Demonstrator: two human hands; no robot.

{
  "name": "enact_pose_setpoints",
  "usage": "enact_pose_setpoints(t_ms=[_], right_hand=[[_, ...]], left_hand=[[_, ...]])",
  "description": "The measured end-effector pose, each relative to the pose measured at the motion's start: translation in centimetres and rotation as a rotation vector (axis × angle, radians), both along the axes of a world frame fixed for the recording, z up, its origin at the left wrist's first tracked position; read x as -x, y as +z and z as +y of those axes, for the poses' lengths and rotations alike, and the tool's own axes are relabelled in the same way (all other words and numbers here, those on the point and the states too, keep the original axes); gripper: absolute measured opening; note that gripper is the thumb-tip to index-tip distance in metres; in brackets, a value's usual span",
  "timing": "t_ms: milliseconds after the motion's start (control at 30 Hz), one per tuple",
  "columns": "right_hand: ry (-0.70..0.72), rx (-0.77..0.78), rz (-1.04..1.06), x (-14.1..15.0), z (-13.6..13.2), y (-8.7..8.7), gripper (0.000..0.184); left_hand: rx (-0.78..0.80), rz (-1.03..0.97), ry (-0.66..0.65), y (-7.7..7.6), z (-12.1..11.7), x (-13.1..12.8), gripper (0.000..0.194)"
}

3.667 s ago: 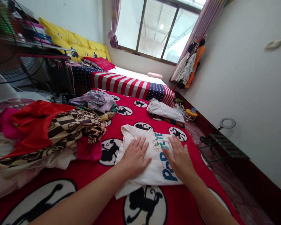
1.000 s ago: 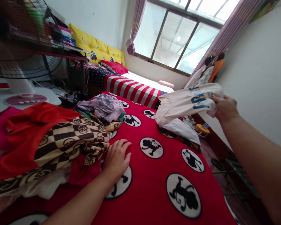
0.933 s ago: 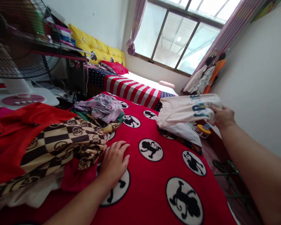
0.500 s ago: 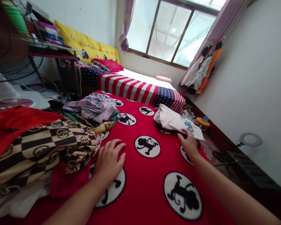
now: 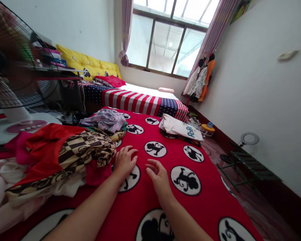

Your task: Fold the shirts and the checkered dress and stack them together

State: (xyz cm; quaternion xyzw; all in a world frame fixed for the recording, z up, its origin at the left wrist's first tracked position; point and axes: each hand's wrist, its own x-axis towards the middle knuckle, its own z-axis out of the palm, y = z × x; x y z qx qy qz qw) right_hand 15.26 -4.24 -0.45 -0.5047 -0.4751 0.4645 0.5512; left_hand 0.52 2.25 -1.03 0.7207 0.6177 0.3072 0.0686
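Observation:
My left hand (image 5: 125, 161) is over the red monkey-print blanket (image 5: 150, 187), fingers spread and holding nothing. Right beside it lies a brown-and-cream checked garment (image 5: 84, 149) with a red part, on top of a heap of loose clothes. My right hand (image 5: 158, 174) is a little to the right, empty, with its fingers loosely curved and apart. Farther off on the blanket, a folded white T-shirt (image 5: 179, 126) with blue lettering tops a small stack with dark cloth beneath. A rumpled grey-and-lilac garment (image 5: 107, 119) lies at the far left of the blanket.
A fan (image 5: 17, 115) stands at the left, close to the clothes heap. Behind is a second bed with a stars-and-stripes cover (image 5: 132, 98). Along the right wall are a dark green folding stand (image 5: 251, 164), a ring light (image 5: 250, 138) and a yellow stool (image 5: 207, 128).
My right hand has drawn back from the white T-shirt toward my left hand. The T-shirt stays on the stack. The camera view has shifted, showing more of the right wall.

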Motion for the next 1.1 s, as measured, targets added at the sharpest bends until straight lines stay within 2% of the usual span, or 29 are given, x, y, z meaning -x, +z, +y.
enact_pose_setpoints(t_ms=[133, 400, 500, 567, 667, 767, 800, 867, 933, 967, 1033, 1100], right_hand=[[-0.042, -0.063, -0.031, -0.2, -0.2, -0.8, 0.027], [0.043, -0.162, -0.193, -1.1, 0.1, -1.4, 0.026], [0.046, -0.195, -0.220, -1.1, 0.1, -1.5, 0.023], [0.046, -0.216, -0.236, -1.1, 0.2, -1.5, 0.021], [0.044, -0.238, -0.249, -1.1, 0.2, -1.5, 0.018], [0.037, -0.258, -0.268, -0.9, 0.3, -1.5, 0.016], [0.037, -0.267, -0.278, -0.8, 0.3, -1.5, 0.015], [0.043, -0.285, -0.301, -0.7, 0.2, -1.4, 0.015], [0.048, -0.301, -0.324, -0.6, 0.2, -1.4, 0.014], [0.050, -0.307, -0.337, -0.5, 0.2, -1.3, 0.014], [0.054, -0.318, -0.362, -0.5, 0.1, -1.3, 0.014], [0.053, -0.323, -0.373, -0.5, 0.1, -1.2, 0.014]], left_hand=[[-0.006, -0.022, -0.004, 0.2, -0.2, 0.0, 0.025], [0.022, 0.061, -0.008, 0.3, -0.8, -0.2, 0.028], [0.049, 0.115, -0.056, 1.0, -1.2, -0.6, 0.032], [0.062, 0.140, -0.116, 2.3, -1.5, -0.6, 0.035], [0.030, 0.181, -0.132, 5.8, -1.8, 0.6, 0.038], [-0.043, 0.283, 0.072, 9.9, -2.1, 3.8, 0.041], [-0.037, 0.311, 0.157, 11.0, -2.2, 5.2, 0.044], [0.006, 0.352, 0.242, 12.6, -2.5, 7.9, 0.053], [0.113, 0.392, 0.266, 13.1, -2.7, 10.1, 0.057], [0.177, 0.414, 0.273, 13.1, -2.6, 10.7, 0.052], [0.264, 0.449, 0.301, 12.7, -2.3, 11.3, 0.033], [0.240, 0.436, 0.331, 12.4, -1.9, 10.7, 0.018]])
